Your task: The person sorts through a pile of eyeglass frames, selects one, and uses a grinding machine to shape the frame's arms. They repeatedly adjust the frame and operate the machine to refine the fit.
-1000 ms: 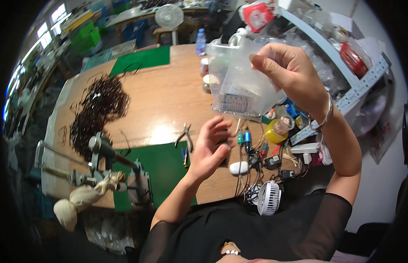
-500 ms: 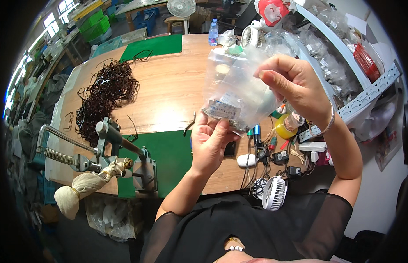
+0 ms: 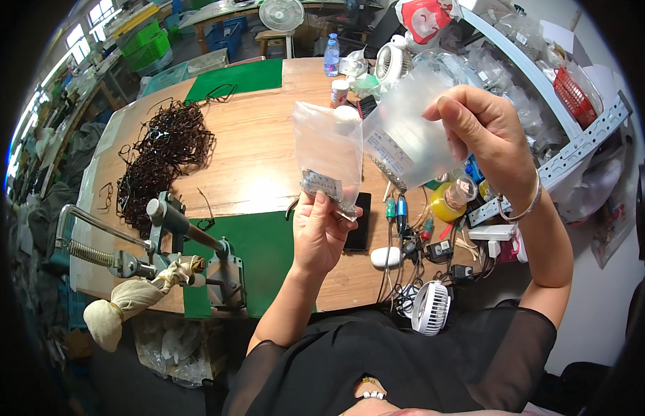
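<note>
Black wire pieces (image 3: 163, 156) lie in a tangled heap near the desk's (image 3: 260, 149) far left corner, thin and curled. At the near left edge a grey metal press (image 3: 163, 239) is bolted down, its long lever ending in a cloth-wrapped knob. A green mat (image 3: 257, 253) lies flat beside it on the pale wood. My left hand (image 3: 319, 232) pinches the bottom edge of a small clear plastic bag (image 3: 328, 156), thumb over its label, holding it upright above the desk's middle. The bag hides part of the desk behind it. My right hand (image 3: 485, 135) grips a larger, cloudy plastic bag (image 3: 409, 132) by its upper corner, fingers curled; the two bags touch. Below them lie a black phone (image 3: 358, 222), a white mouse (image 3: 386, 257) and tangled cables (image 3: 426, 249) toward the near right edge.
</note>
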{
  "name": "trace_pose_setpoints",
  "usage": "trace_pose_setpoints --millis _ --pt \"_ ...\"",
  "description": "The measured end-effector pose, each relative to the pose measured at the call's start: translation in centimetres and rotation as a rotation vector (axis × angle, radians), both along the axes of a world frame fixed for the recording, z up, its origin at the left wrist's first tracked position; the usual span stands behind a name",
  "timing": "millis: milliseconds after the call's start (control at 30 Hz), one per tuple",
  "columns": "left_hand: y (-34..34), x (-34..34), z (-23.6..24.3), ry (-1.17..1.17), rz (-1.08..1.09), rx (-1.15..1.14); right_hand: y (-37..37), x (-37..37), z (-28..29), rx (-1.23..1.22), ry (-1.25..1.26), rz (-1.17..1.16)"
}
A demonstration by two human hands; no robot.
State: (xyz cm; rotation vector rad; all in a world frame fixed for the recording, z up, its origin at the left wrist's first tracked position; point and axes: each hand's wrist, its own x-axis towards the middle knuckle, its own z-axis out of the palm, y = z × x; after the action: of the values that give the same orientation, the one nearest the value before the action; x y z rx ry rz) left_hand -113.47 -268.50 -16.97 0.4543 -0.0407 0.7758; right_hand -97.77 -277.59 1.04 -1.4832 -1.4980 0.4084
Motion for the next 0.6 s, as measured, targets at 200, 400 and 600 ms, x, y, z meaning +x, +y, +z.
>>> trace_pose_setpoints --millis 200,400,600 --pt "0.2 0.2 0.1 0.028 0.007 -0.004 -0.5 0.5 0.3 -0.026 0.007 -0.020" --pt "1.2 -1.7 -1.0 0.049 0.077 0.010 0.8 -0.3 -0.3 -0.071 0.060 -0.011" --pt "1.7 -5.9 -2.3 0.248 0.265 0.088 3.9 -1.8 -11.2 -0.513 0.218 0.021"
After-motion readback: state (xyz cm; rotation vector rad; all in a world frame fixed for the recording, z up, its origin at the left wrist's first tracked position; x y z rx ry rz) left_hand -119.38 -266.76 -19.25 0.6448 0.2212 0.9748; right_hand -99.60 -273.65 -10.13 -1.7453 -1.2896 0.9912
